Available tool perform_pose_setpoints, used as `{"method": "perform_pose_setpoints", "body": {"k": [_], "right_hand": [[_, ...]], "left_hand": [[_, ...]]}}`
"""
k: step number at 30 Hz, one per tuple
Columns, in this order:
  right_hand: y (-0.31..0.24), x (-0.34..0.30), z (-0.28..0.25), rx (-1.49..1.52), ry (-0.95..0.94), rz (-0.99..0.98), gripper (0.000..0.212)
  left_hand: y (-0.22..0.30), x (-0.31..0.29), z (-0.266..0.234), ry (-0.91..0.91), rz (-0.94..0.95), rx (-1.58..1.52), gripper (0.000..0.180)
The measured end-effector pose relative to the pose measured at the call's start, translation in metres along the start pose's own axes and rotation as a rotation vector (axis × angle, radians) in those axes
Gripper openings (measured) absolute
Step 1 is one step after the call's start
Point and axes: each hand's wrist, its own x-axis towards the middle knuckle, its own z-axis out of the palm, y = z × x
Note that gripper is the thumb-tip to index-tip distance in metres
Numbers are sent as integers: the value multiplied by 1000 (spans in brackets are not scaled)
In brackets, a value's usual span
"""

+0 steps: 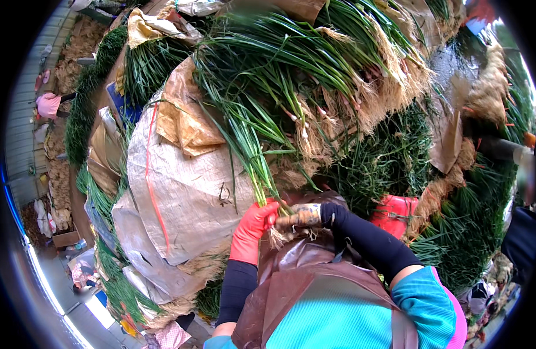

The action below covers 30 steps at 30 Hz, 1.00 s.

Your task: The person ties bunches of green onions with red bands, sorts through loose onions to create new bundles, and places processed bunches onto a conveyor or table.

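My left hand [255, 225], in a red rubber glove, is closed round the lower stems of a few green onions [260, 168]. Their long leaves stretch up and away over the pile. My right hand [303, 216] wears a dirty, pale cloth glove. Its fingers are closed at the base of the same green onions, right beside the left hand, and pale roots [276, 237] dangle below. Just beyond lies a big heap of green onions [291, 64], white bulbs and stringy roots [372, 104] toward the right.
A pale woven sack [181, 186] with a red stripe spreads at the left, a tan piece [189, 116] on it. Loose green trimmings [384, 163] lie right of the heap. A red object [393, 215] stands by my right elbow. Another person [49, 106] in pink is far left.
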Motion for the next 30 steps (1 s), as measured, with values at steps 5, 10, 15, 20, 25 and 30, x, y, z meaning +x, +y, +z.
{"method": "perform_pose_setpoints", "body": {"k": [5, 10, 15, 20, 25, 30], "right_hand": [[55, 23, -85, -198, 356, -387, 54], [6, 53, -26, -586, 670, -91, 42], [23, 54, -27, -734, 962, -87, 35], [106, 27, -118, -1310, 986, 414, 20], [56, -13, -118, -1551, 1109, 314, 32], [17, 33, -132, -1322, 1274, 157, 17]], "left_hand": [[4, 0, 12, 161, 18, -58, 14], [-12, 5, 5, 293, -40, 45, 16], [-16, 6, -8, 316, 124, -209, 16], [1, 5, -6, 283, 358, -577, 26], [-8, -17, -42, 129, 255, -504, 32], [0, -12, -12, -111, 282, -417, 28]]}}
